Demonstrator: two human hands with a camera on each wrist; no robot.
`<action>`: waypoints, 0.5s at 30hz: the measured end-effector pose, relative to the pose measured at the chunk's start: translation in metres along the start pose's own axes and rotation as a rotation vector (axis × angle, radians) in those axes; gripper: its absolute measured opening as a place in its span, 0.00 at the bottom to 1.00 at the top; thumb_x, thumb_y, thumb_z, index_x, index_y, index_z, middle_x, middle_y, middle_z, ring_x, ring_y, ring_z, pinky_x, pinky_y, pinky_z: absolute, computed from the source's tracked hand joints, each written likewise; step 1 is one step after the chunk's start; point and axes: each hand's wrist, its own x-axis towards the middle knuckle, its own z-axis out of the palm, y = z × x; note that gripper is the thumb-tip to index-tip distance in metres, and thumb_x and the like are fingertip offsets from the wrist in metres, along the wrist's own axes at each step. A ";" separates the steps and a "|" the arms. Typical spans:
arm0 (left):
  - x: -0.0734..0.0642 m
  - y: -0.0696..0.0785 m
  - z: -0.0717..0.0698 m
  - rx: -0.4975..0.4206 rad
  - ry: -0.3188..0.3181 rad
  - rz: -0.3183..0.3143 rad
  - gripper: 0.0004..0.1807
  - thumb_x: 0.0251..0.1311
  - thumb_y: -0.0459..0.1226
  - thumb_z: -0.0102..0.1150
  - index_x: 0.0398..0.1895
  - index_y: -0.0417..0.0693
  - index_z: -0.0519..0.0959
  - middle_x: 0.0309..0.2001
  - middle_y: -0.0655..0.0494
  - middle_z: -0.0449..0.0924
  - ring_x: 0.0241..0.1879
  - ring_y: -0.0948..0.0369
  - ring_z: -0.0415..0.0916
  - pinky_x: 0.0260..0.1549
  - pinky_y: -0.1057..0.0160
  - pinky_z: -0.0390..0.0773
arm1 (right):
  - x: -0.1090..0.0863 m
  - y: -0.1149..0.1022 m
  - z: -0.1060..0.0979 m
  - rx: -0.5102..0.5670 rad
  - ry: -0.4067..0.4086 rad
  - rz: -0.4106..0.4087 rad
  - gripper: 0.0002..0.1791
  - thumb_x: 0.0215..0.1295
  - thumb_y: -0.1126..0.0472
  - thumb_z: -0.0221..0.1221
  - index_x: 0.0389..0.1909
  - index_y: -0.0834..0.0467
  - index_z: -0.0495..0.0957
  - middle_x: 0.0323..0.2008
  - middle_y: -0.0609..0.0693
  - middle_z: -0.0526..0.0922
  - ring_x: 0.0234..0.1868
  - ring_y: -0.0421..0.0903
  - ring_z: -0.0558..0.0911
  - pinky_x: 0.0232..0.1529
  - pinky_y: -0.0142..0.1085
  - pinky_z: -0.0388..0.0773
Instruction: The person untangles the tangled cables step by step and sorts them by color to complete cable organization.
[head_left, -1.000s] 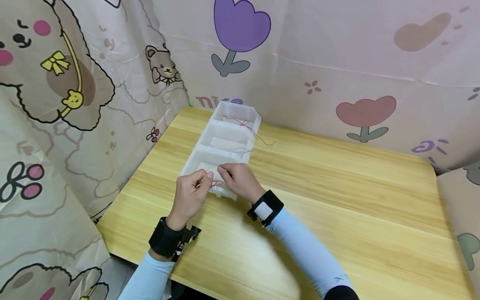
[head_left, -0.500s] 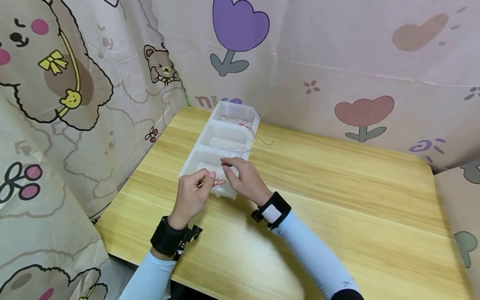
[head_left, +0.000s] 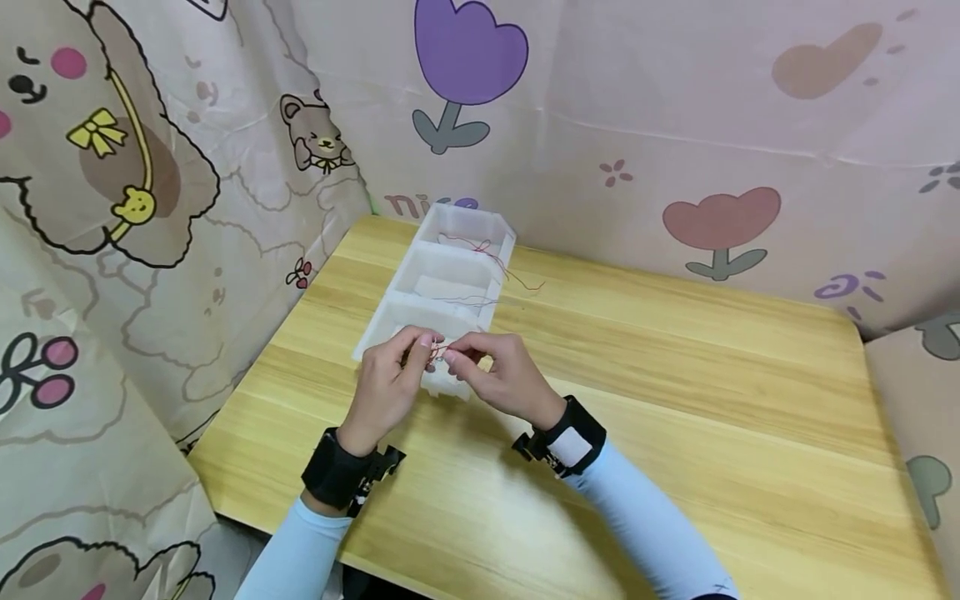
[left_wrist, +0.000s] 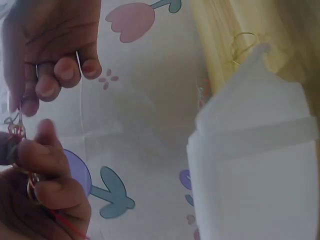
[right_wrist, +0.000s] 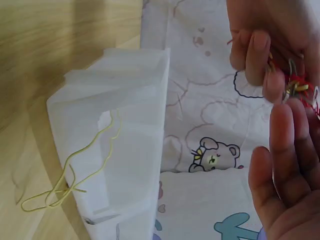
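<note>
My left hand (head_left: pixel 386 383) grips a small tangle of thin red, yellow and grey wires (right_wrist: pixel 298 87) above the nearest compartment of a white plastic box (head_left: pixel 446 385). Facing it, my right hand (head_left: pixel 506 375) pinches a strand of that tangle between thumb and fingertips, and a short red length (head_left: pixel 437 352) shows between the hands. In the left wrist view, a red strand trails below the curled fingers (left_wrist: pixel 62 195) of the left hand. The fingers hide most of the bundle.
The box has three compartments in a row on the wooden table (head_left: pixel 675 400). A red wire (head_left: pixel 513 271) hangs over the far compartment's right side, a grey one (head_left: pixel 457 298) over the middle. A looped yellow wire (right_wrist: pixel 66 187) hangs over the near one. Printed cloth (head_left: pixel 600 100) encloses the table.
My right hand first drew away from the tangle, up and to the right with its fingers parted. Now it is back at the strands and pinching. The left hand stays nearly in place.
</note>
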 end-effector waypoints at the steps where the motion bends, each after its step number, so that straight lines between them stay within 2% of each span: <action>1: 0.002 0.002 0.001 -0.005 -0.006 0.009 0.14 0.70 0.44 0.43 0.39 0.52 0.79 0.24 0.63 0.75 0.23 0.64 0.72 0.18 0.63 0.71 | -0.001 0.005 0.000 -0.010 0.015 -0.004 0.05 0.62 0.67 0.56 0.31 0.60 0.81 0.23 0.48 0.80 0.25 0.40 0.76 0.23 0.36 0.76; 3: 0.005 0.006 0.005 0.002 -0.011 0.037 0.14 0.71 0.44 0.42 0.40 0.52 0.79 0.27 0.62 0.77 0.26 0.65 0.72 0.20 0.62 0.72 | -0.002 0.013 0.001 -0.023 0.045 -0.005 0.06 0.63 0.65 0.55 0.30 0.58 0.80 0.22 0.46 0.80 0.24 0.39 0.76 0.22 0.36 0.75; 6: 0.008 0.011 0.012 0.038 -0.009 0.098 0.13 0.71 0.43 0.41 0.37 0.52 0.78 0.27 0.60 0.76 0.24 0.66 0.70 0.21 0.63 0.72 | -0.002 0.014 0.000 -0.035 0.066 -0.011 0.08 0.64 0.63 0.54 0.27 0.56 0.79 0.21 0.44 0.79 0.23 0.37 0.76 0.21 0.36 0.75; 11: 0.012 0.016 0.019 0.102 0.003 0.144 0.12 0.71 0.43 0.41 0.33 0.54 0.75 0.21 0.65 0.69 0.18 0.68 0.63 0.14 0.65 0.65 | -0.001 0.012 -0.005 -0.072 0.036 -0.064 0.10 0.65 0.63 0.53 0.23 0.52 0.75 0.20 0.41 0.76 0.21 0.36 0.73 0.19 0.34 0.72; 15: 0.011 0.017 0.021 0.168 -0.018 0.181 0.16 0.69 0.44 0.44 0.21 0.55 0.70 0.14 0.65 0.59 0.12 0.69 0.55 0.10 0.66 0.56 | -0.008 0.010 -0.013 -0.150 0.056 -0.119 0.12 0.62 0.65 0.52 0.20 0.52 0.74 0.19 0.41 0.75 0.18 0.34 0.69 0.16 0.31 0.67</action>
